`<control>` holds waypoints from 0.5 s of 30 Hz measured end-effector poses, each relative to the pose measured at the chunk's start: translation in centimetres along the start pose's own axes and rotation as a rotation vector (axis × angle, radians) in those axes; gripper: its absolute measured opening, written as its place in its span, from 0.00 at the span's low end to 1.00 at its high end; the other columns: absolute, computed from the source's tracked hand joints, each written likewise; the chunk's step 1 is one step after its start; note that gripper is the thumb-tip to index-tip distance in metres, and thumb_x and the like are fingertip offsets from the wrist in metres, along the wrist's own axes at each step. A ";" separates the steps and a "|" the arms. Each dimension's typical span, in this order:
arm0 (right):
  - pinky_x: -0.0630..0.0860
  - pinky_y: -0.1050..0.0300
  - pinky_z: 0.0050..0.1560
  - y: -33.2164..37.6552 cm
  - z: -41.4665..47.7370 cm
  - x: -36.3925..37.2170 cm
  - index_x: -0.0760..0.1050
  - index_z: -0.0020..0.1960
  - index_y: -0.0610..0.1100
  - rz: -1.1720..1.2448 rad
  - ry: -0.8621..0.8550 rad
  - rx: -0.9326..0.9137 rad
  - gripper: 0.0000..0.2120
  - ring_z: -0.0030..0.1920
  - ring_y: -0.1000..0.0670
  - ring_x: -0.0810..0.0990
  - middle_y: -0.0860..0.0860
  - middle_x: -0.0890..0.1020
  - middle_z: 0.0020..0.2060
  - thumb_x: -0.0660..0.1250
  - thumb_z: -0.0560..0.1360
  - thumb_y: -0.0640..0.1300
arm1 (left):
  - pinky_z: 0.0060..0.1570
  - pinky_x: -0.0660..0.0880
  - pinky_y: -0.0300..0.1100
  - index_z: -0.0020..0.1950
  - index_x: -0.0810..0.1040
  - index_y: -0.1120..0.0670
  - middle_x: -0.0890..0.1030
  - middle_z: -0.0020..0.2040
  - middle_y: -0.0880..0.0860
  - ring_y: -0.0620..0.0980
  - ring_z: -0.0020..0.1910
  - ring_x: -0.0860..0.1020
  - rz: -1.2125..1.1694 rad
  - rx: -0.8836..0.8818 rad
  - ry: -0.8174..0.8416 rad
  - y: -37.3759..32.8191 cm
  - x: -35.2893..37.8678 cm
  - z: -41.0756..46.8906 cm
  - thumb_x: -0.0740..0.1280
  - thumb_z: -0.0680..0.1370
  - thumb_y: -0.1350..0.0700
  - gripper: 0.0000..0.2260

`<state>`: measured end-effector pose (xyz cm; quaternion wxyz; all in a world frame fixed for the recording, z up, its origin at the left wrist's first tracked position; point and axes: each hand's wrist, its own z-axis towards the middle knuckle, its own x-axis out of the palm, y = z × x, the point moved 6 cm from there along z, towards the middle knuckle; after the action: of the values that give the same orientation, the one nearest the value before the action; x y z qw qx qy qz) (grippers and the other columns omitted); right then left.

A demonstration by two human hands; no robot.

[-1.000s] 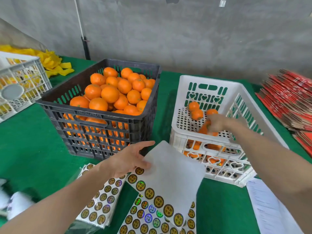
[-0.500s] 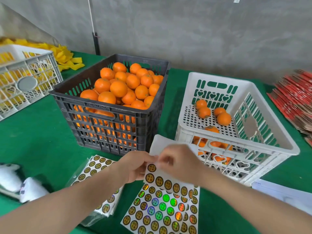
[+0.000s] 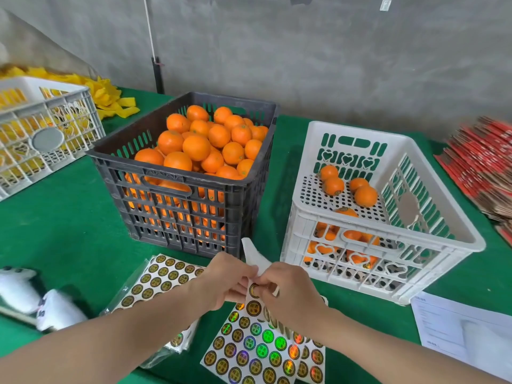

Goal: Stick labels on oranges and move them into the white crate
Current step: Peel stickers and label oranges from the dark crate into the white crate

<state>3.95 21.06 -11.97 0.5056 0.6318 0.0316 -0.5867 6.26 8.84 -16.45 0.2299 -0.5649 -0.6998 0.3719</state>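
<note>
- At the near edge of the green table, both hands met over a sticker sheet of round gold and holographic labels.
- Left hand pinched the sheet's upper edge, where a white strip of it curled upward between the two hands.
- Right hand had its thumb and fingertips closed on one round label at the top of the sheet; whether the label was already lifted off could not be told.
- Behind the hands to the left stood a black crate, heaped with oranges.
- Just beside it on the right stood the white crate, with a few oranges on its perforated floor and more showing through its front wall.
- A second pack of sticker sheets, in clear wrap, lay under the left forearm.
- Farther left sat another white basket with yellow strips behind it.
- Red-edged flat stacks lay at the far right, and a printed paper lay near the white crate's corner.
</note>
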 end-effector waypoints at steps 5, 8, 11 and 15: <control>0.71 0.60 0.46 -0.1 -0.3 1.2 0.81 0.46 0.43 -0.065 0.025 -0.028 0.06 0.41 0.58 0.70 0.54 0.79 0.41 0.67 0.74 0.43 | 0.38 0.80 0.46 0.41 0.79 0.65 0.80 0.34 0.60 0.54 0.31 0.79 0.051 -0.039 0.043 0.8 0.1 0.0 0.66 0.78 0.61 0.09; 0.70 0.61 0.45 -0.2 -0.2 1.8 0.79 0.46 0.45 -0.056 0.013 0.003 0.05 0.40 0.58 0.70 0.58 0.76 0.40 0.66 0.74 0.46 | 0.38 0.80 0.46 0.38 0.80 0.63 0.81 0.33 0.59 0.54 0.31 0.80 0.090 -0.010 0.049 0.6 -0.2 0.0 0.66 0.78 0.61 0.10; 0.71 0.62 0.46 -0.9 0.0 1.9 0.79 0.49 0.49 -0.015 -0.006 0.093 0.07 0.40 0.58 0.72 0.59 0.76 0.40 0.67 0.74 0.51 | 0.37 0.79 0.44 0.40 0.80 0.63 0.82 0.35 0.60 0.53 0.32 0.81 0.130 0.049 0.055 -0.2 -0.6 0.2 0.66 0.78 0.62 0.09; 0.69 0.65 0.43 -0.7 0.3 1.9 0.81 0.44 0.46 0.006 0.002 0.070 0.05 0.35 0.62 0.70 0.62 0.73 0.34 0.69 0.73 0.47 | 0.42 0.80 0.47 0.42 0.79 0.64 0.81 0.39 0.63 0.56 0.36 0.80 0.181 0.059 0.108 -0.4 -0.6 0.4 0.66 0.77 0.64 0.06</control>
<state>3.91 20.17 -13.83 0.4849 0.6499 0.0099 -0.5852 5.89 8.17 -16.36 0.2495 -0.6380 -0.6211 0.3806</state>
